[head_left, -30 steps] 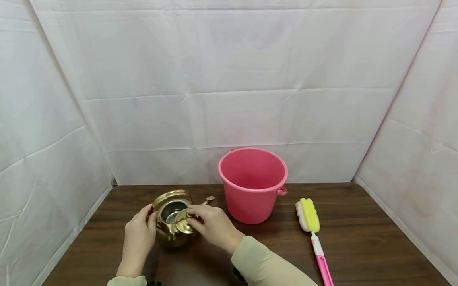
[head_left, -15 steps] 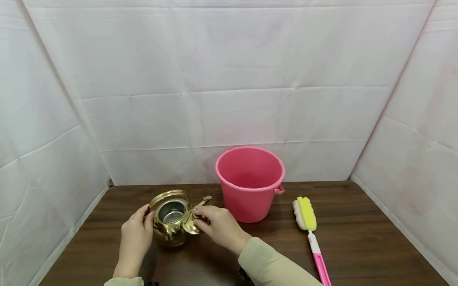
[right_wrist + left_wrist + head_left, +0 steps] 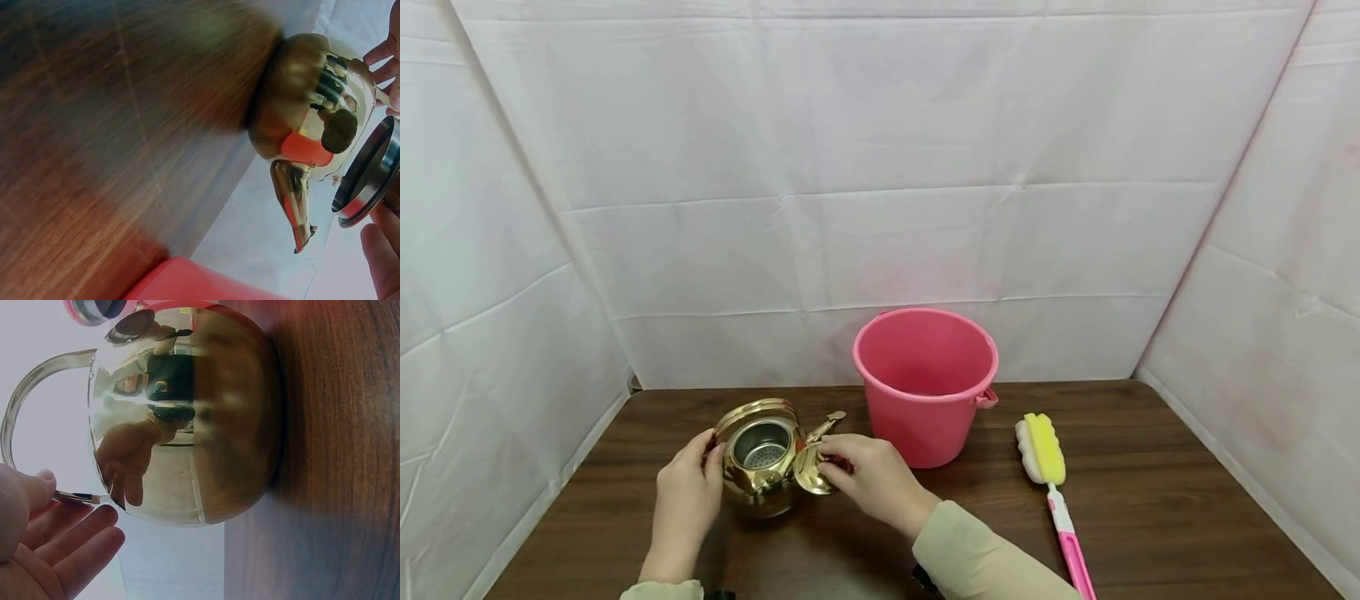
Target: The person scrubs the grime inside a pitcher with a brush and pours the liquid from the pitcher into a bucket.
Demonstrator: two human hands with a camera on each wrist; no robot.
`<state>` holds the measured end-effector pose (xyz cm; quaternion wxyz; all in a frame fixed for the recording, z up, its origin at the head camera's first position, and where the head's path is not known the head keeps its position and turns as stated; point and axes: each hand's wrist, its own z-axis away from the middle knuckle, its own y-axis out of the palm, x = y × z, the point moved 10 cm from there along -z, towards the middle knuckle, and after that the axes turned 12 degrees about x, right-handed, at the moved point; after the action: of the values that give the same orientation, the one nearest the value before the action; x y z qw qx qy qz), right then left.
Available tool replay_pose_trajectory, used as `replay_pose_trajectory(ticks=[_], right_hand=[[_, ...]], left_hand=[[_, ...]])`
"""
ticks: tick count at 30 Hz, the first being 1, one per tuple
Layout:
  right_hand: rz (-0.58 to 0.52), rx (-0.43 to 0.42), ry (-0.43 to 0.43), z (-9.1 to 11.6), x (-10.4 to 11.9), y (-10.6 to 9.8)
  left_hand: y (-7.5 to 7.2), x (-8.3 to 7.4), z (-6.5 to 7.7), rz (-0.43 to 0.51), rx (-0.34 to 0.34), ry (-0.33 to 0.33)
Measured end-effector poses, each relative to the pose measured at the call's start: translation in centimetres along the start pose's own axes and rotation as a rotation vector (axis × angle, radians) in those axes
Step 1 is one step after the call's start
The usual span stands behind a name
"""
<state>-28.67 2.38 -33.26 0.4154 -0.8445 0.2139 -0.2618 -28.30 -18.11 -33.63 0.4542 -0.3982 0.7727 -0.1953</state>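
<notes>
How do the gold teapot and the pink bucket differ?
The teapot is shiny gold, while the bucket is plain pink. The teapot is clearly smaller than the bucket. The teapot has a spout and an arched handle that the left hand holds; the bucket has a round rim without a spout, and neither hand holds it. Both stand upright on the wooden table with open tops.
</notes>
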Motion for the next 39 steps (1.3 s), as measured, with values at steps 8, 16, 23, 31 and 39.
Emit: replay_pose_trajectory(ticks=[8, 16, 23, 31, 39], right_hand=[[0.028, -0.001, 0.013, 0.7, -0.6, -0.2], [0.010, 0.015, 0.036, 1.0, -1.2, -0.2], [0.003, 0.016, 0.046, 1.2, -1.5, -0.2], [-0.014, 0.020, 0.058, 1.3, -2.0, -0.1], [-0.002, 0.007, 0.065, 1.5, -1.9, -0.2]], left_hand=[[0.0, 0.0, 0.0, 0.000, -0.001, -0.002], [0.1, 0.2, 0.1, -0.002, 0.013, -0.012], [0.0, 0.1, 0.1, 0.004, 0.001, 0.000], [0.0, 0.0, 0.0, 0.002, 0.006, -0.008], [0.1, 0.3, 0.1, 0.001, 0.043, -0.035]])
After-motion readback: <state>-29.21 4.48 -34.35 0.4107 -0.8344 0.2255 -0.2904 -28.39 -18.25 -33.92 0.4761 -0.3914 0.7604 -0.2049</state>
